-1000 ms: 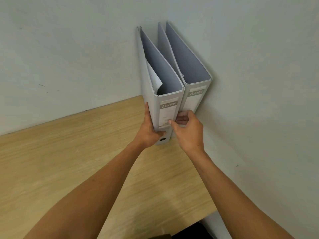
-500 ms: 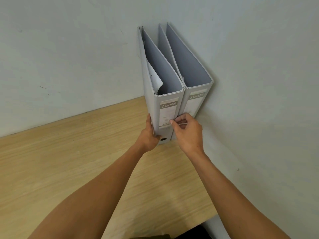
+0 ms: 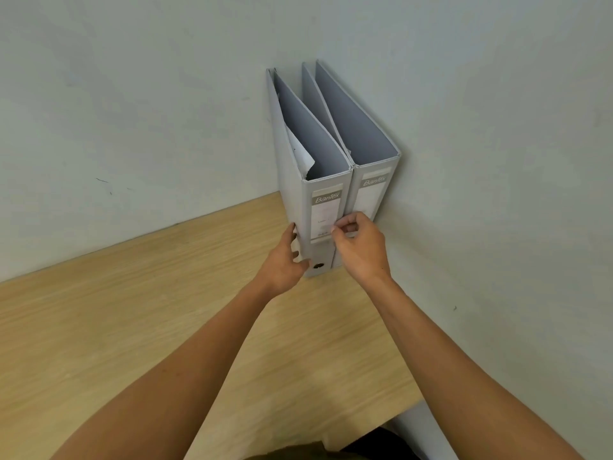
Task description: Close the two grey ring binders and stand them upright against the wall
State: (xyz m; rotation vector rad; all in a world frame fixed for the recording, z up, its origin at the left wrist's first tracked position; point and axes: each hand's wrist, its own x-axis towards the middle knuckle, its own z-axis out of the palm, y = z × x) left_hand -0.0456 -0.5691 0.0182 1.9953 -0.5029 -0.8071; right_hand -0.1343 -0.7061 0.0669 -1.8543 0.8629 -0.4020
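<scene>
Two grey ring binders stand shut and upright, side by side in the corner of the wall. The left binder (image 3: 326,224) has a curled white sheet poking out of its top. The right binder (image 3: 371,197) touches the right wall. My left hand (image 3: 285,260) holds the left binder low down, fingers on its left cover and thumb by the spine hole. My right hand (image 3: 360,250) pinches the right edge of the same spine, where the two binders meet.
The binders rest on a light wooden desk (image 3: 149,327). Pale walls (image 3: 149,111) close off the back and the right side. The desk's front edge runs at the lower right, with dark floor below it.
Both hands stay on the left binder's lower spine, and the left hand's fingers have slid slightly lower. The binders remain upright in the corner.
</scene>
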